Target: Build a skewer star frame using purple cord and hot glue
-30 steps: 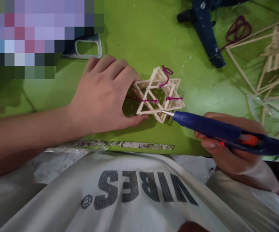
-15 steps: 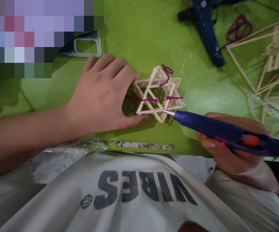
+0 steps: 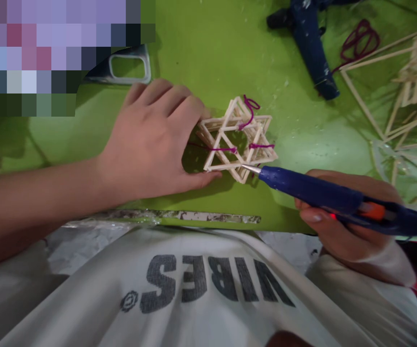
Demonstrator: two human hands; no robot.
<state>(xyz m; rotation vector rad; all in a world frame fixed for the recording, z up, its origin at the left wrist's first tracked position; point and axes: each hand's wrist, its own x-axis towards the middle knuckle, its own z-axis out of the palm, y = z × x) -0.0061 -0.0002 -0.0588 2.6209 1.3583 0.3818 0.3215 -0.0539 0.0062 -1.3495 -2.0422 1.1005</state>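
Note:
A star-shaped frame of thin wooden sticks (image 3: pixel 220 129) stands on the green table, with purple cords (image 3: pixel 261 146) fixed to several of its sticks. My left hand (image 3: pixel 154 137) grips the star's left side between thumb and fingers; its fingertips are partly hidden behind the frame. In my right hand (image 3: pixel 353 231) is a blue hot glue gun (image 3: pixel 309 188) with a red light lit on it. The metal nozzle touches, or nearly touches, a stick joint at the star's lower front.
A second dark blue glue gun (image 3: pixel 313 48) lies at the back right, beside a coil of purple cord (image 3: pixel 360 41). Other stick frames (image 3: pixel 363 103) occupy the right side. A narrow patterned strip (image 3: pixel 208 217) lies along the near edge. Part of the back left is pixelated.
Almost nothing differs. Both hands, the star and the glue gun hold the same place, with only a slight shift of the view.

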